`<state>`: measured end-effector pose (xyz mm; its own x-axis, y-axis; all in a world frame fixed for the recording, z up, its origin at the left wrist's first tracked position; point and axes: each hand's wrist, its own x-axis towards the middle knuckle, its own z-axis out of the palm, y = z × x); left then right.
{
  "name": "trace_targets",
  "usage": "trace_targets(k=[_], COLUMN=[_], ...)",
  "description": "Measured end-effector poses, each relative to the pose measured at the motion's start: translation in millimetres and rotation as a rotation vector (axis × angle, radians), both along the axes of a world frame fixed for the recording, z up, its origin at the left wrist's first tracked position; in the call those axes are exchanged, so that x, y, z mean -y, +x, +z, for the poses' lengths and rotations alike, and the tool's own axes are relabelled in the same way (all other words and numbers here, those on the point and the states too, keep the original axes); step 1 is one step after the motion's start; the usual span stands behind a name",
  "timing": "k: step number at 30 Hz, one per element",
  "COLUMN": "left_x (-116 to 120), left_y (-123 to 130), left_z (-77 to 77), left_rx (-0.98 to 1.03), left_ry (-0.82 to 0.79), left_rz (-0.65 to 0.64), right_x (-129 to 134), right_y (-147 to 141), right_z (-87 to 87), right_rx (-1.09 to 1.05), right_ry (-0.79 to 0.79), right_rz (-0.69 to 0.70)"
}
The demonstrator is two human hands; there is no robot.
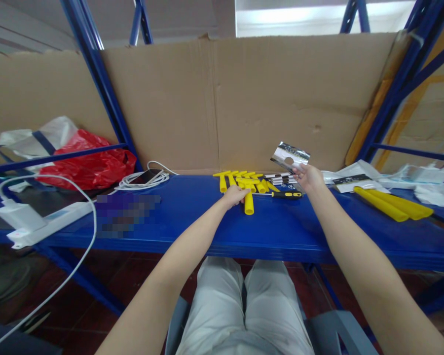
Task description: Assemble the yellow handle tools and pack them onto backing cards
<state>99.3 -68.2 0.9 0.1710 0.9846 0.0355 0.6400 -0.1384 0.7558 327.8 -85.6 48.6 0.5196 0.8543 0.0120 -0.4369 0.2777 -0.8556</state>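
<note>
Your left hand (234, 196) pinches the yellow T-shaped handle (249, 204) at mid-table (192, 217), your right hand (309, 177) the silver packet (285, 157) raised beyond the screwdriver (287, 195), so best grip the packet's edge lightly, handle steady.

Cable (140, 186) left of handles (250, 188)

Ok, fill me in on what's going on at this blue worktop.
A seated person is handling two things at once. The left hand grips a yellow T-shaped piece at the blue worktop, while the right hand holds up a silver-and-black printed card with a round hole in it. The card and that piece are apart. More yellow T-shaped pieces lie in a row just beyond, and a screwdriver lies between the hands.
</note>
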Motion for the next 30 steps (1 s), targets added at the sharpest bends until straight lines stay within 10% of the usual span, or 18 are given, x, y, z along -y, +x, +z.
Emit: trace_targets(k=[30], left_x=[-21.2], left_y=[-20.1], left_z=[19.5], left_rx=[1.134], left_ry=[-0.024], left_rz=[0.336], right_x=[5.7], right_y=[-27.3], right_z=[-14.0], right_rx=[0.355], right_ry=[-0.027], right_rz=[0.444])
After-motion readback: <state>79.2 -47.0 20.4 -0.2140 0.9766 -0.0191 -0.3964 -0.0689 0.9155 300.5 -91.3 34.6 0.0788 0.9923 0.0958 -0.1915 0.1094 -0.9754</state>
